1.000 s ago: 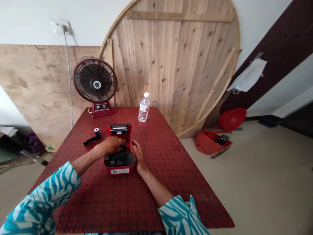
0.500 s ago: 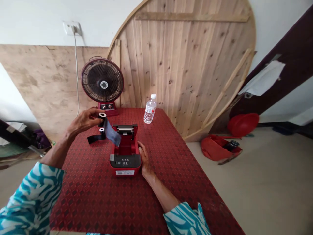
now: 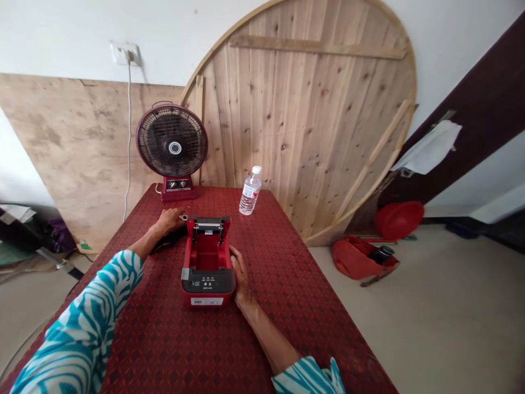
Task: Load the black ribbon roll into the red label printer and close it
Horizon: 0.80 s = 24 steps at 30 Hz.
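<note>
There's the red receipt printer (image 3: 208,273), mid-table, lid up, its length running toward the far edge of the table (image 3: 279,262) — the right hand (image 3: 241,275) is nearer, open and loose against its side. The left hand (image 3: 169,220) sits out toward the far-left corner, over a dark strip (image 3: 166,244) — whether it's gripping, can't tell.

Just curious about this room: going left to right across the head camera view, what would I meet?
Desk fan, open red thermal printer, plastic water bottle, red bowl.
</note>
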{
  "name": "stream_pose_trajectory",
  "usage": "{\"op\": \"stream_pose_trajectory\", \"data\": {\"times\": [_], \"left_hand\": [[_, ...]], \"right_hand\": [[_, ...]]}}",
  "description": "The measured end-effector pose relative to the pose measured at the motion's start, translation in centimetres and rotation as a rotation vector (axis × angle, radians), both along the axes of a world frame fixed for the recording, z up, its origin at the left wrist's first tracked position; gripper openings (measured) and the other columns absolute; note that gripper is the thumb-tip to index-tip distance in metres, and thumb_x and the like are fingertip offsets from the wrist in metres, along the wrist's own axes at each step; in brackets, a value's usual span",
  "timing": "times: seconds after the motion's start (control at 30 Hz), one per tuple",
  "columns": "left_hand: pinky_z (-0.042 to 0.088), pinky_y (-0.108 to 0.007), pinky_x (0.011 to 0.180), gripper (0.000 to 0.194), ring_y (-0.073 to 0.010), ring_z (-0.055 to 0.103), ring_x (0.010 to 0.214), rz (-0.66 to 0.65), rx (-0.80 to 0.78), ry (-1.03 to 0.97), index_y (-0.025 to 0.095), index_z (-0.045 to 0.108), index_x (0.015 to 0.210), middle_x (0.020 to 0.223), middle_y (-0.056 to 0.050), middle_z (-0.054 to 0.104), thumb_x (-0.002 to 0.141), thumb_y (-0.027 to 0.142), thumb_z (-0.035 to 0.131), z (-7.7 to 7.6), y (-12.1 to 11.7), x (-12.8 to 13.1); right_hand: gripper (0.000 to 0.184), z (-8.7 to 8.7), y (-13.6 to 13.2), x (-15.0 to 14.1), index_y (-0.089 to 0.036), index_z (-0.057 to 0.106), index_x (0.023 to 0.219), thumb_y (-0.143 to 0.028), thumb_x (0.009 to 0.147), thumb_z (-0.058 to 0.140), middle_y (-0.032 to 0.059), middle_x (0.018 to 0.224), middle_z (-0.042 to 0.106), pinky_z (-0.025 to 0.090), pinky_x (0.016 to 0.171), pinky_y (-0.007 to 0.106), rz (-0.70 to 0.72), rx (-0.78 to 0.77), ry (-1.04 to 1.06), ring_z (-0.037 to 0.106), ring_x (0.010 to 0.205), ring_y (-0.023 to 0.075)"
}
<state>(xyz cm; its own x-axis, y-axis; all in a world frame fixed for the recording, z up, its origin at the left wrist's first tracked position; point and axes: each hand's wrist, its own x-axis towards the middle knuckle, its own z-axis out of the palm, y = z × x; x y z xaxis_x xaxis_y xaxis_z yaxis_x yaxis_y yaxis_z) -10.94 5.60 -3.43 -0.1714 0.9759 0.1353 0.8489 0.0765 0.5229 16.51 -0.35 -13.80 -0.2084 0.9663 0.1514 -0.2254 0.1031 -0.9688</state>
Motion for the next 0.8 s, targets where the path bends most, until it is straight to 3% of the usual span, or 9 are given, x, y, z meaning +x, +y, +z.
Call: {"op": "stream_pose_trajectory", "data": {"times": [0.1,0.23,0.33,0.47,0.7,0.8], "left_hand": [[0.044,-0.032,0.077,0.018,-0.0296,0.065,0.091,0.014,-0.017,-0.018,0.021,0.069,0.08,0.082,-0.008,0.072,0.062,0.02,0.07,-1.0,0.3,-0.5],[0.047,-0.032,0.081,0.034,-0.0276,0.065,0.097,-0.004,-0.007,-0.111,0.018,0.067,0.098,0.097,-0.01,0.072,0.066,0.03,0.069,-0.9,-0.2,-2.6],[0.047,-0.032,0.088,0.041,-0.0259,0.062,0.107,-0.011,0.006,-0.197,0.017,0.065,0.107,0.112,-0.01,0.069,0.072,0.038,0.061,-0.5,-1.8,-5.2],[0.051,-0.033,0.082,0.044,-0.0269,0.066,0.097,-0.067,-0.072,-0.301,0.019,0.068,0.1,0.102,-0.006,0.073,0.06,0.038,0.068,-0.8,-4.3,-7.3],[0.05,-0.035,0.082,0.042,-0.028,0.066,0.091,-0.075,-0.041,-0.436,0.018,0.07,0.09,0.085,-0.003,0.074,0.056,0.042,0.071,-3.3,-4.7,-5.2],[0.051,-0.034,0.079,0.046,-0.0281,0.066,0.089,-0.036,0.006,-0.494,0.017,0.068,0.086,0.084,-0.005,0.073,0.054,0.049,0.073,-3.1,-5.1,-4.6]], "right_hand": [[0.045,-0.1,0.0,0.0,-0.028,0.057,0.123,-0.053,0.087,0.049,0.0035,0.132,0.058,0.036,0.106,0.043,0.011,-0.001,0.012,0.049,0.125,0.0244],[0.045,0.1,0.0,0.0,-0.028,0.057,0.123,-0.053,0.087,0.049,0.0029,0.133,0.057,0.033,0.109,0.042,0.019,-0.004,0.026,0.047,0.128,0.0238],[0.046,0.1,-0.1,0.1,-0.027,0.057,0.123,-0.054,0.087,0.049,0.0032,0.134,0.056,0.031,0.111,0.042,0.012,-0.006,0.008,0.046,0.128,0.0238],[0.049,-0.1,-0.1,0.1,-0.026,0.056,0.124,-0.056,0.086,0.048,0.0044,0.135,0.056,0.03,0.111,0.043,-0.009,-0.004,-0.021,0.046,0.128,0.0243],[0.05,0.2,-0.1,0.0,-0.026,0.057,0.122,-0.057,0.085,0.049,0.005,0.133,0.057,0.032,0.109,0.043,-0.026,-0.012,-0.02,0.047,0.127,0.0249],[0.049,0.3,-0.1,0.0,-0.026,0.057,0.123,-0.057,0.085,0.049,0.0047,0.134,0.056,0.033,0.109,0.043,-0.014,-0.018,-0.017,0.047,0.127,0.025]]}}
